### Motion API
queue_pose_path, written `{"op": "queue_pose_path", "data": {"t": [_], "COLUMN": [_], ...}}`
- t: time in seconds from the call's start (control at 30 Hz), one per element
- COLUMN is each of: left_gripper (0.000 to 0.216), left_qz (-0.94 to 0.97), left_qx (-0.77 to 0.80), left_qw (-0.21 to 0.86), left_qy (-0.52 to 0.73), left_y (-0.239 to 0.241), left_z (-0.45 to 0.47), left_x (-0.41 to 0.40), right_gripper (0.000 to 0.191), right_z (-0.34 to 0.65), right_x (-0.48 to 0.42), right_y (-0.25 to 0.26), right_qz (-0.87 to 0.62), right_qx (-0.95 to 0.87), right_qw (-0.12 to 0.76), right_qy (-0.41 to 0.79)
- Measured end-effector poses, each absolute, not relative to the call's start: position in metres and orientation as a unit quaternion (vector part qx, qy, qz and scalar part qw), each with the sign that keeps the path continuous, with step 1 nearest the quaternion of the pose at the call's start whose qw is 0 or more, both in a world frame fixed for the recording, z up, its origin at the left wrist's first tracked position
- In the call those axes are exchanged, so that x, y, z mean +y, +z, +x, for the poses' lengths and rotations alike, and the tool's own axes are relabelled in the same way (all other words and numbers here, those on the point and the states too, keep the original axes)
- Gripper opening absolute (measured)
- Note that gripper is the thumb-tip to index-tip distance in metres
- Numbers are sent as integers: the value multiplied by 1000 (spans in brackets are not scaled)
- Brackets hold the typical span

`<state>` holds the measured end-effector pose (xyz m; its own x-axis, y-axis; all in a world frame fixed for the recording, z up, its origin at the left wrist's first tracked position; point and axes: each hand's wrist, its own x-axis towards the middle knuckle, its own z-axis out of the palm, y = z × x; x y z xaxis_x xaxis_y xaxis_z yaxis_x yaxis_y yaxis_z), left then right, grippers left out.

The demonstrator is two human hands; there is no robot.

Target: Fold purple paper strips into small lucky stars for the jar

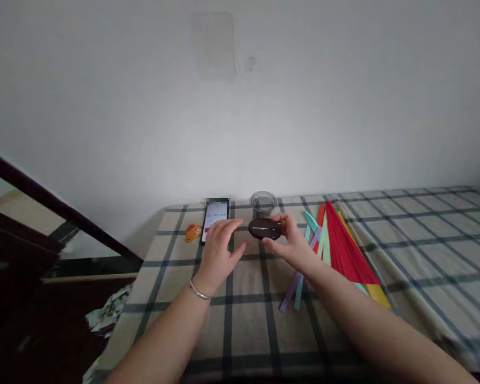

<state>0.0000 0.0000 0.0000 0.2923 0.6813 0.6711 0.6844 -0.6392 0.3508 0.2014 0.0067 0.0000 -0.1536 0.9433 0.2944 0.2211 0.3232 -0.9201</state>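
Observation:
My right hand [291, 241] grips a flat, dark brown oval object [264, 229] by its right end, thumb below and fingers above. A thin pale line marks its top; its exact kind I cannot make out. To its left, my left hand [223, 246] is open, thumb and fingers apart and holding nothing. Behind that hand lies a phone [216, 211] with a timer on its lit screen, partly hidden by the fingers. A clear round plastic cup [263, 201] stands just beyond the oval object.
An orange cartoon figure [192, 233] lies left of the phone. Beside my right arm are a red and yellow folded cloth [346, 250] and several coloured strips [290, 293]. A checked cloth [248, 320] covers the table, which meets a white wall [240, 133].

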Motion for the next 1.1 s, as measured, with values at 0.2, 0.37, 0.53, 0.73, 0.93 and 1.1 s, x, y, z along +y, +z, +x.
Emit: {"op": "queue_pose_path", "data": {"t": [0.2, 0.37, 0.53, 0.73, 0.93, 1.1], "left_gripper": [28, 21, 17, 25, 32, 36], "left_qz": [-828, -819, -785, -663, -560, -543], "left_qx": [-397, -411, -426, -474, -473, -449], "left_qw": [-62, -67, -110, -349, -488, -533], "left_qy": [-390, -394, -437, -462, -474, -468], "left_y": [-3, -6, -9, -15, -19, -19], "left_z": [17, 12, 11, 17, 22, 22], "left_x": [-10, -8, -8, -7, -7, -6], "right_gripper": [35, 33, 59, 72, 86, 82], "right_z": [202, 203, 210, 211, 201, 201], "right_x": [0, 2, -7, -12, -11, -11], "right_y": [-12, -17, -6, 2, -5, -3], "right_qz": [-414, -394, -402, -328, -336, -353], "right_qx": [-670, -666, -722, -834, -845, -845], "right_qw": [452, 423, 435, 412, 397, 382], "right_qy": [418, 471, 358, 164, 126, 123]}}
